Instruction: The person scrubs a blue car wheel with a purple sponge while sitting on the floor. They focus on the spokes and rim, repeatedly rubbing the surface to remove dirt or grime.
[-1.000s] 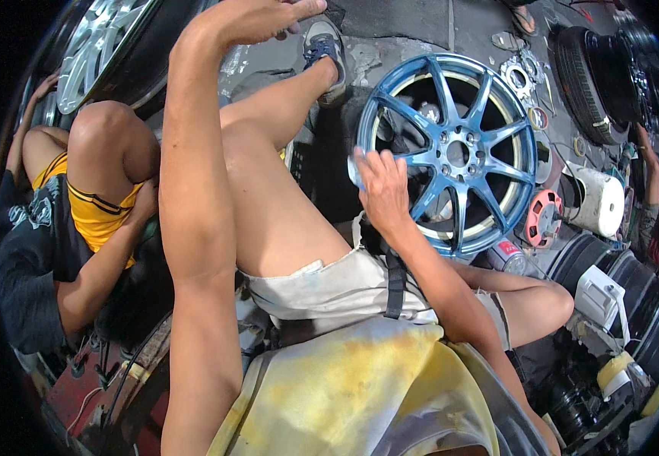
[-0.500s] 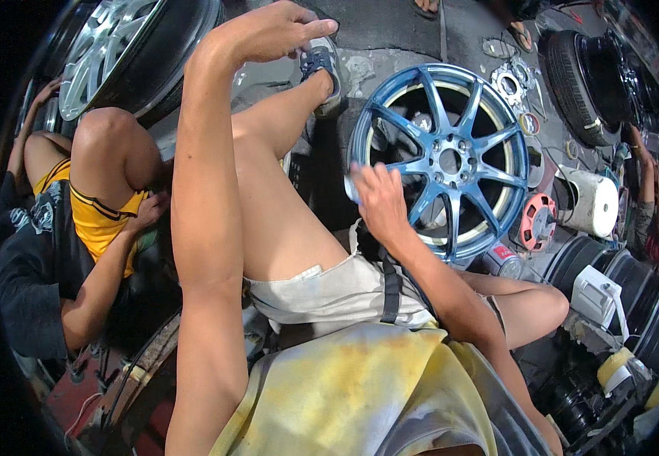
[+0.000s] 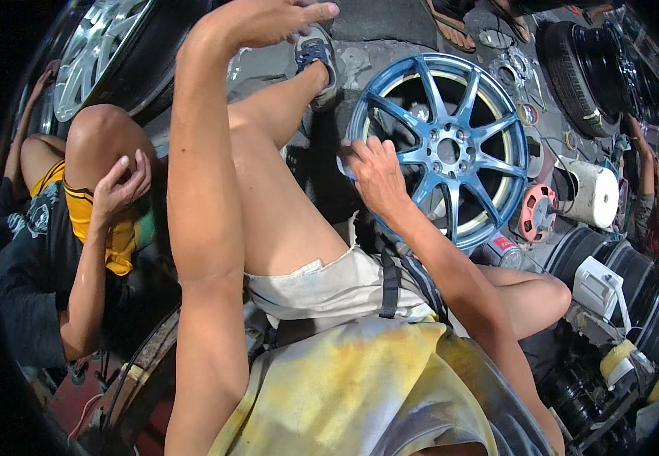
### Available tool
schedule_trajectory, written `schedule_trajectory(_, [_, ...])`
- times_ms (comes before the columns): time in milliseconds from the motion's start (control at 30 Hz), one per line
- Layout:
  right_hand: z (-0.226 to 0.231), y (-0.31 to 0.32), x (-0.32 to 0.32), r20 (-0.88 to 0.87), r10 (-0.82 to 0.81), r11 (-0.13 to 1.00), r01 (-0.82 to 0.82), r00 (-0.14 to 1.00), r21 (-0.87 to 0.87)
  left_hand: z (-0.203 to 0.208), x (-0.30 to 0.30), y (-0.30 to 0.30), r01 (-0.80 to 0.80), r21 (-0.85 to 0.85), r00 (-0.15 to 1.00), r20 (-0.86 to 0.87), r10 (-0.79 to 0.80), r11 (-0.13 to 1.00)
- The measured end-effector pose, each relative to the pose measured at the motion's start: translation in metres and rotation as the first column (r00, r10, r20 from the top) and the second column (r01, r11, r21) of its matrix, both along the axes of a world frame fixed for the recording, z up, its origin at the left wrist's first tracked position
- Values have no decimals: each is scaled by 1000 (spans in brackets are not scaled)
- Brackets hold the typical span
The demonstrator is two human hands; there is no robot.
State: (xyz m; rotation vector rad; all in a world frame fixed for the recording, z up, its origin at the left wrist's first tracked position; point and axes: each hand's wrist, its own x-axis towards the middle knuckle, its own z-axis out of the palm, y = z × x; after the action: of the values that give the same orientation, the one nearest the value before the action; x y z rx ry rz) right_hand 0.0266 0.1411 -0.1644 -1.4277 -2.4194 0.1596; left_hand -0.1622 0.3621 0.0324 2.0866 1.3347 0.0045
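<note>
A blue alloy wheel rim (image 3: pixel 472 161) with several spokes lies face up, ahead of me and to the right. At its left edge is my right hand (image 3: pixel 379 173), fingers bent and closed on a small pale sheet (image 3: pixel 345 166). Only a corner of that sheet shows; its kind is hard to make out. My left hand (image 3: pixel 280 21) hangs in the air above my shoe at the top of the view, with nothing visible in it. Its thumb or forefinger points out, the fingers loosely apart, and the top edge cuts part of it off.
On the left sits a person with one hand (image 3: pixel 124 182) raised by the knee; a silver wheel (image 3: pixel 101 57) stands beyond. To the right are a red reel (image 3: pixel 536 213), a white container (image 3: pixel 594 194), a can (image 3: pixel 501 251), a tyre (image 3: pixel 573 80) and black rims (image 3: pixel 652 296). Sandalled feet (image 3: pixel 452 29) stand ahead.
My right hand has shifted slightly up along the wheel's left edge. The seated person's hand has risen from the thigh toward the knee. More of the feet ahead shows.
</note>
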Motion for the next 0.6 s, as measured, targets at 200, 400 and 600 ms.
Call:
schedule_trajectory(200, [-10,-21,5,-32,12,1000,-13,999,-19,-5,-4,7,-35,-9,999,-27,34,999])
schedule_trajectory(400, [-9,-20,2,-128,-115,993,113,985,-29,-44,-13,22,57,17,988,142,-58,998])
schedule_trajectory(600, [-9,-13,-7,-130,-137,990,135,982,-27,-37,-18,16,36,70,991,126,-45,997])
